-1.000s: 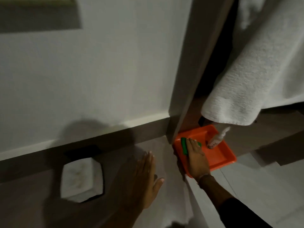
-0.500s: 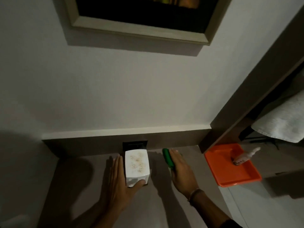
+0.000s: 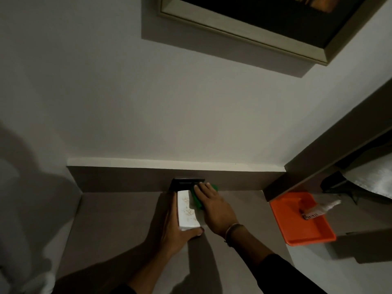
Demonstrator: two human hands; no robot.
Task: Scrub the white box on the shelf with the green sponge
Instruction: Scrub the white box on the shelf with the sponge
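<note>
I see the white box [image 3: 187, 211] low in the centre of the frame, standing on the grey shelf [image 3: 118, 221] against the brown back strip, just in front of a dark wall socket [image 3: 184, 183]. Brown specks dot its top face. My left hand [image 3: 172, 227] lies open along the box's left side, fingers stretched flat against it and the thumb hooked round its near corner, bracing rather than gripping. My right hand [image 3: 213, 209] presses the green sponge [image 3: 198, 197] flat onto the right part of the box's top, fingers extended over the sponge; a bracelet sits at that wrist. To the right of the frame an orange tray [image 3: 314, 236] rests on a lower surface, with a small white bottle [image 3: 320, 209] lying across its far corner.
</note>
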